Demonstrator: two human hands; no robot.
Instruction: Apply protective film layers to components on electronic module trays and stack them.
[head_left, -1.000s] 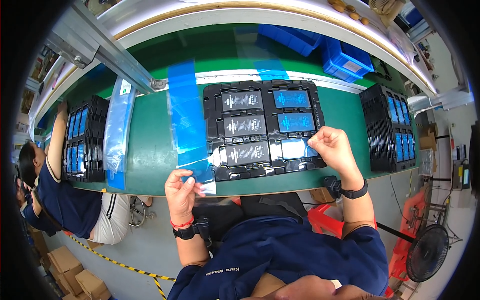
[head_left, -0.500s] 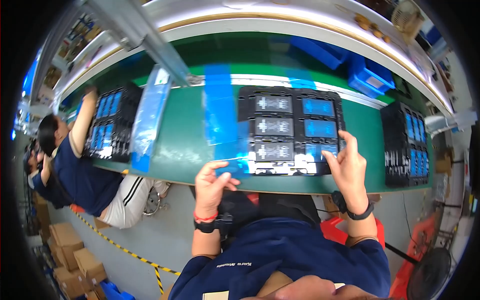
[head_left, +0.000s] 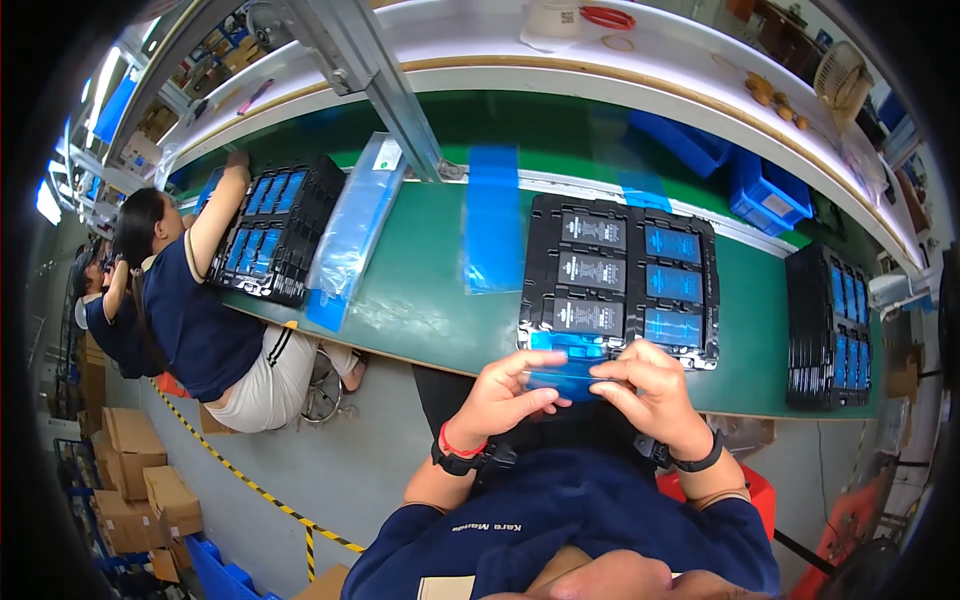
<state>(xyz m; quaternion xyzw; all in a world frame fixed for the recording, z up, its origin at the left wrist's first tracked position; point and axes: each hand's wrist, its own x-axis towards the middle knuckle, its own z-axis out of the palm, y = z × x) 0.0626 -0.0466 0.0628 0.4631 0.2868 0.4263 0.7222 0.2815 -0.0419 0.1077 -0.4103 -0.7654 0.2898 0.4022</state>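
A thin, see-through blue film (head_left: 568,384) is stretched level between my two hands, just past the near edge of the black tray. My left hand (head_left: 500,395) grips its left end with thumb and fingers. Its right end is pinched in my right hand (head_left: 652,392). In the black tray (head_left: 634,240) lie flat rectangular battery cells in two columns. Dark faces with white print show on the left-column cells (head_left: 592,271); the right-column cells (head_left: 674,283) look blue on top.
Tray stacks with blue-topped cells stand at right (head_left: 840,330) and left (head_left: 262,235), where a co-worker (head_left: 205,310) reaches over. A clear bag (head_left: 355,225) and blue sheet (head_left: 493,235) lie on the green bench (head_left: 430,290). Blue bins (head_left: 768,190) sit behind, beneath a shelf (head_left: 480,45).
My right hand has left the tray's right side and come to the film. My left hand has brought the film rightward and nearer to me. The head view has shifted.
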